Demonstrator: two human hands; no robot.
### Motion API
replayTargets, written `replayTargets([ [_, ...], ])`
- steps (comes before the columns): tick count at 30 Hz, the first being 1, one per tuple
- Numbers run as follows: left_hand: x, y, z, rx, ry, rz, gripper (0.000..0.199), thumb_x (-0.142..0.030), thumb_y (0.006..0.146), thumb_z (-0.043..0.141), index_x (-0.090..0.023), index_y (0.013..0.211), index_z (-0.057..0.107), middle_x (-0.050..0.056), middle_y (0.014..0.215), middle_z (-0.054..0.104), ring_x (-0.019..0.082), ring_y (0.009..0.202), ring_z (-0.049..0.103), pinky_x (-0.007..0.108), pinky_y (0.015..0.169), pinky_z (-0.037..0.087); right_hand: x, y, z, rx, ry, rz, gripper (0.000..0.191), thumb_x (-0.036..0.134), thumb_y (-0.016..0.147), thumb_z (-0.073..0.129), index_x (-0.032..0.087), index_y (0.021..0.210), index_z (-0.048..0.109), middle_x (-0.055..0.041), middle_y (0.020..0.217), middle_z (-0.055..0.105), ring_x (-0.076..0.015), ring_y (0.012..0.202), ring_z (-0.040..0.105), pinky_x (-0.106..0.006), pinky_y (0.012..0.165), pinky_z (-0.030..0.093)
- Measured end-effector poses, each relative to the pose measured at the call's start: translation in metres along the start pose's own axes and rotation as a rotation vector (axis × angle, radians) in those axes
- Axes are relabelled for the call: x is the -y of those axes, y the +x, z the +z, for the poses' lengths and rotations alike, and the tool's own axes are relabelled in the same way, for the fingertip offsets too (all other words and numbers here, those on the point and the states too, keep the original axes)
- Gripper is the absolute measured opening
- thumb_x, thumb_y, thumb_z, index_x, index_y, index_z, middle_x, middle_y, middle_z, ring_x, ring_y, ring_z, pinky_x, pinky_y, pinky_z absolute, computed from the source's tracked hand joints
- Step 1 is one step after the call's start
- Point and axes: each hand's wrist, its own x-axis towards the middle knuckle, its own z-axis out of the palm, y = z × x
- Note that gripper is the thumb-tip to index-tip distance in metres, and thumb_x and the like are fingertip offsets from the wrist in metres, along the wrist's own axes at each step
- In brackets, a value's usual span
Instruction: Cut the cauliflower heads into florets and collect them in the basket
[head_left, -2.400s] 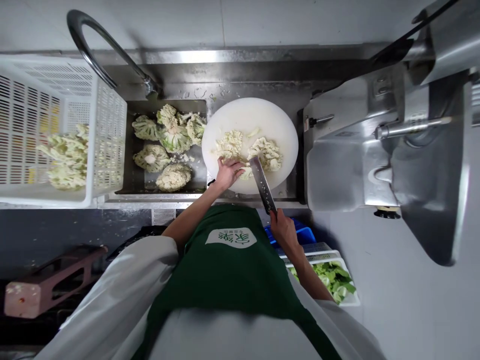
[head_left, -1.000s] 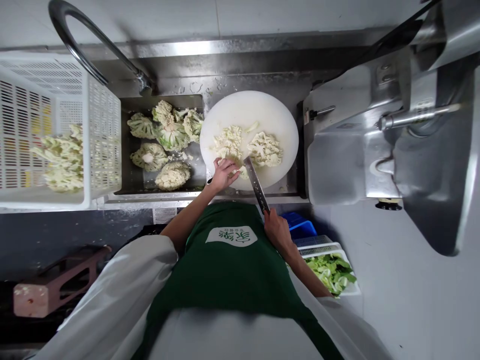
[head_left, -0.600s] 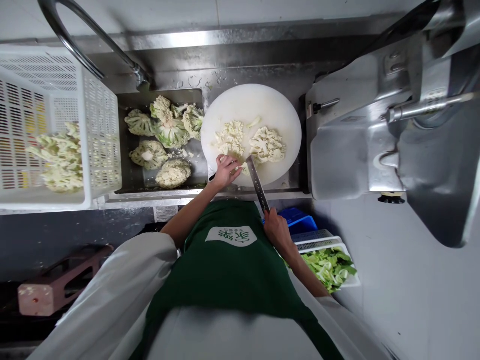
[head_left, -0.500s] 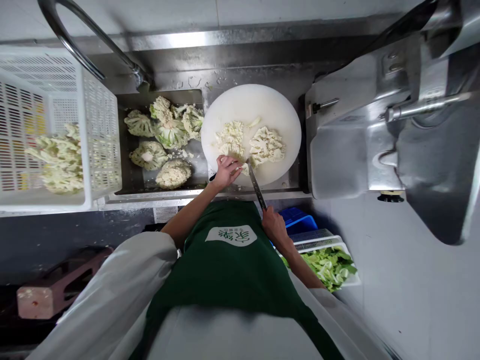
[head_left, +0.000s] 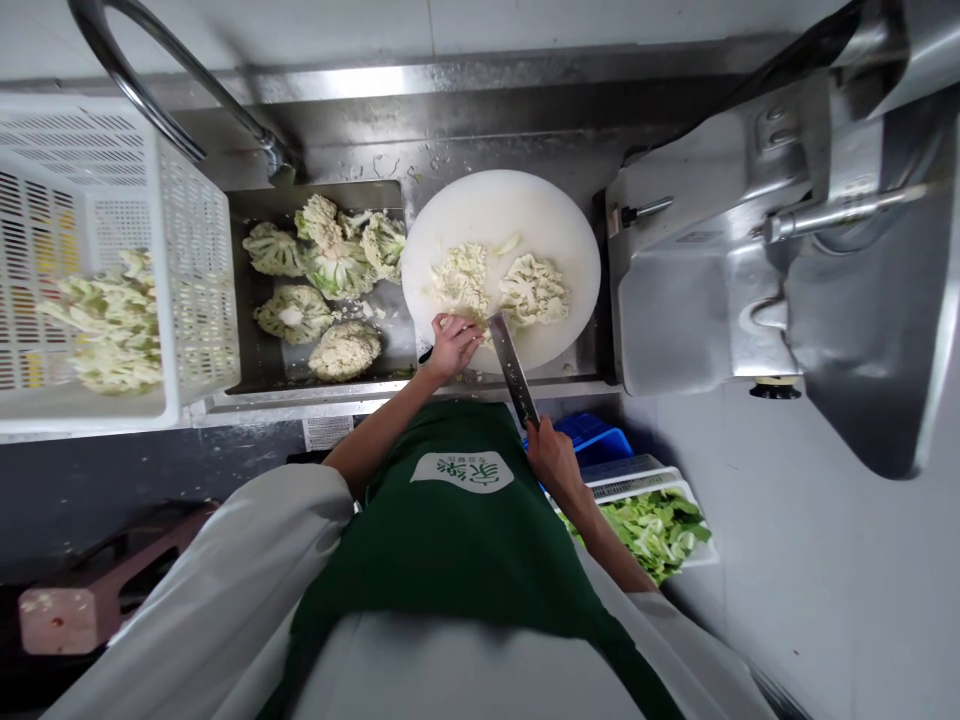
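Note:
My right hand (head_left: 553, 460) grips the handle of a long knife (head_left: 513, 366), whose wide blade face shows and whose tip reaches over the near part of a round white cutting board (head_left: 547, 205). Left of the blade, at the board's near edge, my left hand (head_left: 453, 345) is closed with bent fingers around something I cannot make out. Two piles of cut cauliflower lie on the board: a left pile (head_left: 460, 275) just beyond my left hand, and a right pile (head_left: 534, 290) beyond the knife tip. A thin pale piece (head_left: 508, 244) lies between them.
Several cauliflower heads (head_left: 345, 350) sit in the sink left of the board. Farther left stands a white basket (head_left: 169, 300) holding cauliflower pieces. A curved faucet (head_left: 281, 160) hangs over the sink. A metal machine (head_left: 675, 320) stands right. Below are a blue container (head_left: 600, 442) and leafy greens (head_left: 660, 530).
The knife has turned so that more of its blade face shows, and its tip has moved slightly away from my left hand's fingers. My left hand has barely moved.

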Motion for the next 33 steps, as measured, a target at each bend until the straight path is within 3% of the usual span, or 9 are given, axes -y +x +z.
replayTargets([
  [5, 0.000, -0.001, -0.002, 0.006, 0.010, -0.018, 0.025, -0.039, 0.102, 0.053, -0.024, 0.102, 0.073, 0.008, 0.109, 0.071, 0.024, 0.108, 0.062, 0.051, 0.109, 0.030, -0.001, 0.015, 0.010, 0.050, -0.021, 0.002, 0.030, 0.030, 0.109, 0.034, 0.013, 0.113, 0.059, -0.0123, 0.089, 0.073, -0.0236, 0.080, 0.071, -0.030, 0.068, 0.039],
  [9, -0.003, 0.001, -0.007, -0.014, 0.024, -0.015, 0.024, -0.041, 0.101, 0.055, -0.024, 0.103, 0.072, 0.008, 0.111, 0.071, 0.024, 0.111, 0.062, 0.051, 0.110, 0.029, -0.015, 0.011, 0.002, -0.022, 0.014, -0.068, 0.027, 0.030, 0.108, 0.038, 0.014, 0.109, 0.060, -0.0099, 0.084, 0.073, -0.0224, 0.076, 0.069, -0.029, 0.067, 0.036],
  [14, -0.028, 0.022, -0.007, -0.115, 0.023, 0.001, 0.022, -0.041, 0.100, 0.056, -0.025, 0.103, 0.072, 0.008, 0.113, 0.071, 0.025, 0.115, 0.061, 0.052, 0.110, 0.030, -0.041, 0.004, -0.020, -0.195, 0.053, 0.023, 0.027, 0.030, 0.108, 0.039, 0.013, 0.108, 0.061, -0.0091, 0.078, 0.071, -0.0203, 0.067, 0.064, -0.029, 0.062, 0.030],
  [17, -0.047, 0.046, 0.003, -0.099, -0.009, 0.053, 0.021, -0.035, 0.103, 0.053, -0.027, 0.104, 0.072, 0.006, 0.109, 0.071, 0.024, 0.112, 0.062, 0.052, 0.109, 0.032, -0.052, 0.009, -0.028, -0.228, 0.022, 0.061, 0.025, 0.029, 0.108, 0.040, 0.013, 0.108, 0.060, -0.0089, 0.078, 0.070, -0.0194, 0.065, 0.062, -0.029, 0.060, 0.027],
  [23, -0.061, 0.072, 0.017, 0.023, -0.002, 0.082, 0.019, -0.033, 0.101, 0.057, -0.026, 0.095, 0.074, 0.006, 0.095, 0.073, 0.028, 0.104, 0.061, 0.054, 0.100, 0.035, -0.061, 0.015, -0.026, -0.169, -0.050, 0.010, 0.026, 0.029, 0.109, 0.037, 0.013, 0.108, 0.058, -0.0093, 0.078, 0.071, -0.0199, 0.066, 0.064, -0.029, 0.060, 0.027],
  [33, -0.062, 0.060, 0.015, 0.045, 0.040, 0.059, 0.023, -0.033, 0.103, 0.050, -0.025, 0.100, 0.071, 0.005, 0.097, 0.072, 0.025, 0.102, 0.063, 0.053, 0.104, 0.035, -0.054, 0.031, -0.024, -0.007, -0.010, 0.003, 0.032, 0.031, 0.109, 0.031, 0.012, 0.113, 0.057, -0.0158, 0.090, 0.073, -0.0264, 0.080, 0.071, -0.032, 0.068, 0.039],
])
